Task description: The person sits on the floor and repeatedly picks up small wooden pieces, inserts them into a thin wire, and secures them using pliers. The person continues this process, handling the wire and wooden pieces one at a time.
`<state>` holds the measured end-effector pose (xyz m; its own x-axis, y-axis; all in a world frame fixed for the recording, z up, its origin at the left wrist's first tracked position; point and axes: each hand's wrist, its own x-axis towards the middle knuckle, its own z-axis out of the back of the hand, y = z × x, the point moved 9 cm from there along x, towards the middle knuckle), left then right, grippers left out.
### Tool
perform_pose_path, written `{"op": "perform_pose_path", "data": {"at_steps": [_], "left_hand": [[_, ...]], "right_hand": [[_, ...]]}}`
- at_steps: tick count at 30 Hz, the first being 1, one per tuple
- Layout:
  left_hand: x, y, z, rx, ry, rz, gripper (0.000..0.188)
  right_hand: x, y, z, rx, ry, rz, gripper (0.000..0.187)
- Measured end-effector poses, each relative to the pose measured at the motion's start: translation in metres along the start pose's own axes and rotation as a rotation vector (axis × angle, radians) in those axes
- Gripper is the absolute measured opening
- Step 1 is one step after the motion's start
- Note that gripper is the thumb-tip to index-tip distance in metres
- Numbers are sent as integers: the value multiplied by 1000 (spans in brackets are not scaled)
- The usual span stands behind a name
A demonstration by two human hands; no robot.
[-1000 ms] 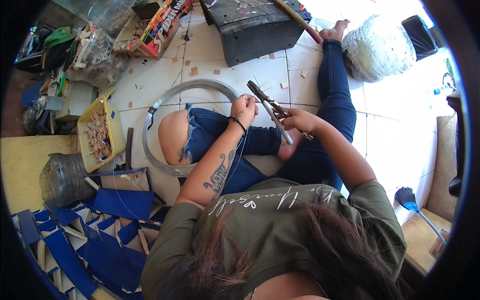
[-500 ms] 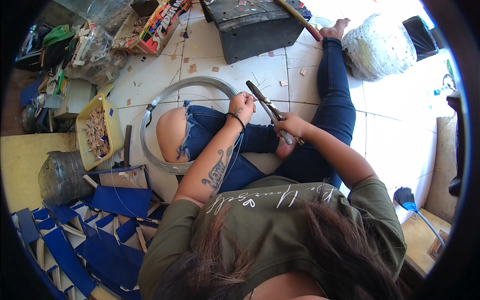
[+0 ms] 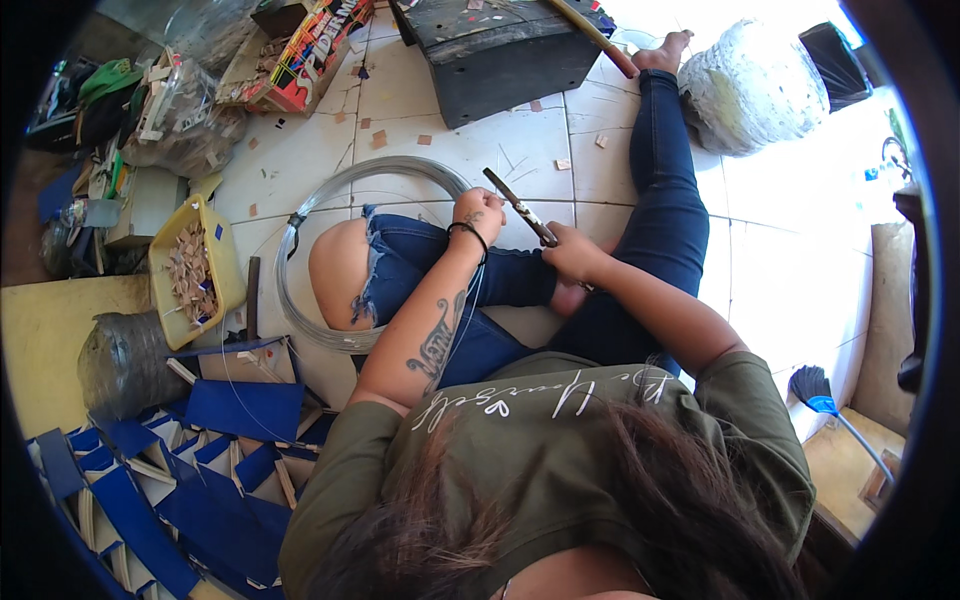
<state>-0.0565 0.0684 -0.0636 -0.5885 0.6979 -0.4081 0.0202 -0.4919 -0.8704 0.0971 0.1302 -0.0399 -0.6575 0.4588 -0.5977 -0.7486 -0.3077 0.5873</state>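
A coil of thin grey wire [image 3: 345,172] lies around my bent left knee. My left hand [image 3: 480,208] is closed in a pinch by the coil's right side, on what looks like a strand of the wire; the strand's end is too fine to make out. Just to the right, my right hand [image 3: 577,252] is wrapped around a pair of metal snips [image 3: 525,212]. Their dark blades point up and left, close to my left fingertips but apart from them. The handles are mostly hidden by my fist. Several short cut wires [image 3: 512,160] lie on the tiles beyond.
A yellow tub [image 3: 240,275] of small wooden pieces stands left of the coil. Blue-covered wooden pieces [image 3: 240,405] are heaped at the lower left. Ahead are a black box-like stand [image 3: 500,85] and a wooden-handled tool [image 3: 600,45]. A wrapped white bundle [image 3: 755,90] sits by my right foot.
My right hand has turned the snips, and their handles now show less. The blades have shifted slightly left. My left hand stays pinched in nearly the same place.
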Motion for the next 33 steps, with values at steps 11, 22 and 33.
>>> {"op": "perform_pose_path", "data": {"at_steps": [11,22,33], "left_hand": [[-11,-6,3,-373,26,78,17],[-17,-19,33,-903,-139,-21,13],[-19,-26,27,-944,-84,9,13]], "right_hand": [[25,-8,-4,711,389,-14,39],[37,19,24,-657,-11,411,56],[49,31,-5,-873,-183,633,63]]}}
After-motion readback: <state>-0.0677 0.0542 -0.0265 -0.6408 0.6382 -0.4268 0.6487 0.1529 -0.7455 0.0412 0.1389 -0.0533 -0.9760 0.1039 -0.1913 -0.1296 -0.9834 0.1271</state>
